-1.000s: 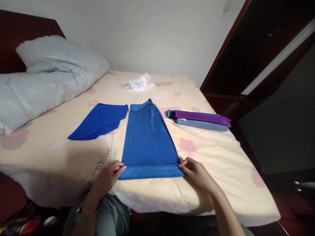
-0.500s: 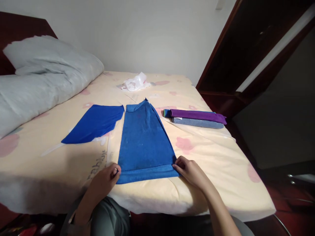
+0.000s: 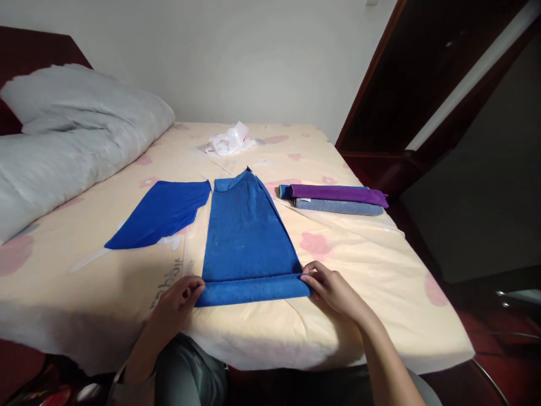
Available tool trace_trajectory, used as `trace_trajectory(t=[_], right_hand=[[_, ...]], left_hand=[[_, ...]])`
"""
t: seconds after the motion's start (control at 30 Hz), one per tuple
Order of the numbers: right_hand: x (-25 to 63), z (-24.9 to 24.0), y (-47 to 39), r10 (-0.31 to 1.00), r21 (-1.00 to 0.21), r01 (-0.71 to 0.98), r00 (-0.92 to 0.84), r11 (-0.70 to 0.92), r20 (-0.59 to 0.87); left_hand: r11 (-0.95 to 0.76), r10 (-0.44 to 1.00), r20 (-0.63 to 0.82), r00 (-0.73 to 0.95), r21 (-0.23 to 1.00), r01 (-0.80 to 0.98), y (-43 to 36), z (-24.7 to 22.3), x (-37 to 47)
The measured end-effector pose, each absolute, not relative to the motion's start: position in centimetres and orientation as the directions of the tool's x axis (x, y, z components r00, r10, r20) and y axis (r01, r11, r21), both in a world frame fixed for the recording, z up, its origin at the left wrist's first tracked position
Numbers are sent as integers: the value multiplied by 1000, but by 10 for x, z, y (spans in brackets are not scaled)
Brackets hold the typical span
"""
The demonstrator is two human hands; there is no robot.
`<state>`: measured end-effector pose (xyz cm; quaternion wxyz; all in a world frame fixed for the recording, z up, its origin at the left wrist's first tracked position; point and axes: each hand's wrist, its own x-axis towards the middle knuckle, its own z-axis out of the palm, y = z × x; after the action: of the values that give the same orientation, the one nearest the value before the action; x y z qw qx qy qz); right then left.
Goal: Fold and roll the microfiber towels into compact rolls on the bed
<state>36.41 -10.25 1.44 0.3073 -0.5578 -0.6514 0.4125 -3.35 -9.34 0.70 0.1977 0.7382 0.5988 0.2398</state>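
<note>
A blue cloth (image 3: 251,237) lies flat on the bed, its near edge turned over into a band across its full width. My left hand (image 3: 180,296) pinches the left end of that band. At the right end, the fingertips of my right hand (image 3: 327,285) are closed on the same folded edge. The cloth's far end has a raised, creased corner. Beside it on the left lies a brighter blue cloth (image 3: 158,214), touched by neither hand.
On the right of the bed (image 3: 380,293) are a purple roll (image 3: 338,194) and a grey roll (image 3: 342,207) side by side. A white plastic bag (image 3: 231,140) sits near the wall. A grey quilt (image 3: 80,129) is bunched at the left.
The near edge of the blue cloth is turned a little further from me, and the band looks thicker. Both hands have shifted slightly away from me with it.
</note>
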Motion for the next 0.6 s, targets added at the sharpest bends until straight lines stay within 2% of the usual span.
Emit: trace_trajectory(t=[0.1,0.3,0.6], right_hand=[[365,14,-102,984,-899,437,-170,30,-49],[359,5,-99,981,-902,432,-176,2,-82],[362,0,-98,975,-795,603,-211,69,-75]], left_hand=[[-189,982,104,159,599,778,-92,6,-32],[-84,988,-63,143,559,825,-95,5,-29],[-127,969,-117,219,522,843,-94,7,-29]])
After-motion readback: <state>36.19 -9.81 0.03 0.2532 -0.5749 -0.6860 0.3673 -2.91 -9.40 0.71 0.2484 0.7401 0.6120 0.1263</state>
